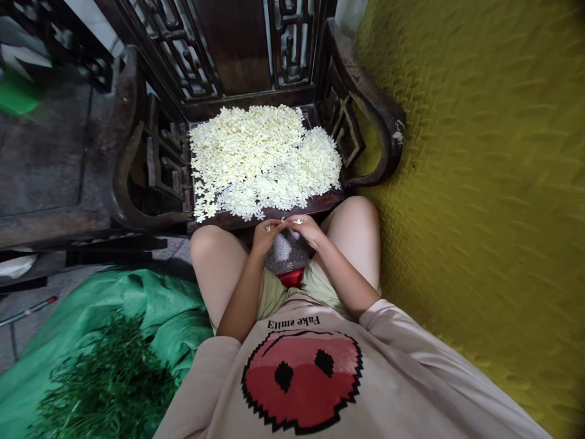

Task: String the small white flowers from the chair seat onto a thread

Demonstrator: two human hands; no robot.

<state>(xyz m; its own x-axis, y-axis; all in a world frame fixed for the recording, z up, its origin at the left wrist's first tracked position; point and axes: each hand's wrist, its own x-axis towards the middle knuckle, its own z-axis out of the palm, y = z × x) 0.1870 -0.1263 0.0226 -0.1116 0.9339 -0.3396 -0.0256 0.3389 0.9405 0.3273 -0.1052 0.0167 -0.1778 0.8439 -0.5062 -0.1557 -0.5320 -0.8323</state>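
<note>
My left hand (264,235) and my right hand (307,228) meet at the fingertips just in front of the seat of a dark wooden chair (220,221). The fingers of both are closed in a pinch. A small white flower (298,221) shows at my right hand, and another pale flower (269,228) sits at the left fingers. Between the touching fingertips is a tiny pale piece, too small to make out fully. Beyond them, a wide heap of white and cream flowers (256,152) covers most of the chair seat.
Curved chair arms (388,131) rise on both sides of the seat. At right stands a yellow textured surface (484,201). A green sheet (141,292) with cut green stems (107,378) lies at lower left. A dark wooden table (43,164) is at left.
</note>
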